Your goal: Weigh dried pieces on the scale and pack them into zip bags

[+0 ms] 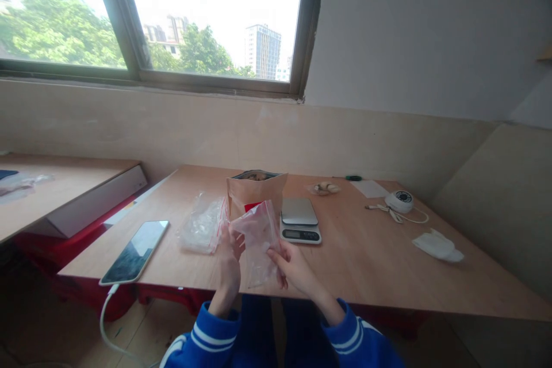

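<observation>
Just above the table's front edge, a clear zip-lock bag (259, 244) with a red seal line is held between my hands. My right hand (295, 264) pinches its right side between thumb and fingers. At the bag's left edge is my left hand (230, 264), its curled fingers against the plastic and partly behind it. No contents can be made out in this bag. Beyond it stands a brown kraft pouch (241, 191), upright and open at the top, with dark contents inside. A stack of clear zip-lock bags (200, 227) lies left of my left hand.
A digital scale (299, 213) sits right of the pouch. On the left lies a phone (135, 253) with a cable. Farther right are a small bag of pale pieces (326, 188), white paper (370, 188), a white camera (400, 201) with cord, and a crumpled tissue (437, 246).
</observation>
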`<state>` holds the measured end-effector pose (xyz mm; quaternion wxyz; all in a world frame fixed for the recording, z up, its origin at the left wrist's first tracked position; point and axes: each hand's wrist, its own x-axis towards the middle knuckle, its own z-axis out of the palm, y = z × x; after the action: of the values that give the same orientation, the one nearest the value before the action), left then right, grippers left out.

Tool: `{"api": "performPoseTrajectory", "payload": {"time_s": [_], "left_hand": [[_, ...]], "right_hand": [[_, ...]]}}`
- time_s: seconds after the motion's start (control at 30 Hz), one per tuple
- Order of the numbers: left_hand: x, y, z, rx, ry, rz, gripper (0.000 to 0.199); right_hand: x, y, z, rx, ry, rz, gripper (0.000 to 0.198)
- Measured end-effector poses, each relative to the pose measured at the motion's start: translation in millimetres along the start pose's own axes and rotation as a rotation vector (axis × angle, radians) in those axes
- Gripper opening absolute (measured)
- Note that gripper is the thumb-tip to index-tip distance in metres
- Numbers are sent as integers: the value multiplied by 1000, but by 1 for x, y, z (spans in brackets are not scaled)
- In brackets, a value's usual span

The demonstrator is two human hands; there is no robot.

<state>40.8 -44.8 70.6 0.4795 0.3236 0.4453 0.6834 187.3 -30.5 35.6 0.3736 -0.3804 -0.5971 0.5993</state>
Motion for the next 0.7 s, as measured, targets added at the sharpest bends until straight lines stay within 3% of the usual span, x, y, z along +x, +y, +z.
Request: {"api": "performPoseTrajectory", "payload": {"time_s": [0.1, 0.27, 0.37, 0.47, 0.53, 0.63, 0.7], "left_hand": [[-2, 11, -4, 114, -33, -3, 66], [8, 21, -17, 270, 28, 25, 56], [15, 23, -25, 299, 42, 29, 56], [14, 20, -29, 251, 13, -74, 65], [7, 16, -30, 212, -70, -199, 67], [-5, 15, -31, 242, -207, -305, 63], [-9, 18, -38, 275, -201, -296, 65]], "right_hand": [[-3, 1, 4, -44, 8, 29, 50], [-8, -6, 3, -109, -44, 83, 45], [-10, -13, 2, -126, -68, 35, 40], [-11, -16, 4, -179, 50, -67, 38], [-11, -17, 8, -224, 122, -102, 38], [-12, -18, 12, -302, 68, -120, 39], [-9, -20, 6, -356, 9, -158, 39]]}}
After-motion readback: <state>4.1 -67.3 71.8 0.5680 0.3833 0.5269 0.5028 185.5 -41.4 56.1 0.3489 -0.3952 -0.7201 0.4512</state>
